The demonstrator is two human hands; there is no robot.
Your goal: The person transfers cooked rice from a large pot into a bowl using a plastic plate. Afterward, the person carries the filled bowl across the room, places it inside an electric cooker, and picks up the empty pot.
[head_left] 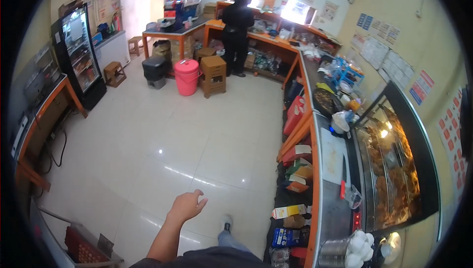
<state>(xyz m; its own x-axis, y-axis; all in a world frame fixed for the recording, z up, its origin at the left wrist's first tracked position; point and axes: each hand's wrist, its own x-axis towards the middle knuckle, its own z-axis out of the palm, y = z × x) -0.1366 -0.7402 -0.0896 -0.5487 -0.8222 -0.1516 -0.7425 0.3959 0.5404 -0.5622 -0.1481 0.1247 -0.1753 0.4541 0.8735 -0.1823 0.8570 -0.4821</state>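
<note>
My left hand [187, 206] reaches out over the pale tiled floor [172, 140] at the bottom centre. Its fingers are partly curled and spread apart, with nothing in them, and it touches nothing. My right hand is outside the view. Below the hand, one shoe [227, 221] and a trouser leg [232, 242] show. To the right runs a counter with a white cutting board [333, 155], a red-handled knife [343, 189] and a lit glass display case [394, 164] holding browned food.
A person in dark clothes [237, 34] stands at the far counter [266, 37]. A pink bucket [186, 80], brown stools [213, 74] and a dark bin [155, 68] stand on the floor. A glass-door fridge [79, 51] is at left. Boxes [288, 212] fill the right shelf.
</note>
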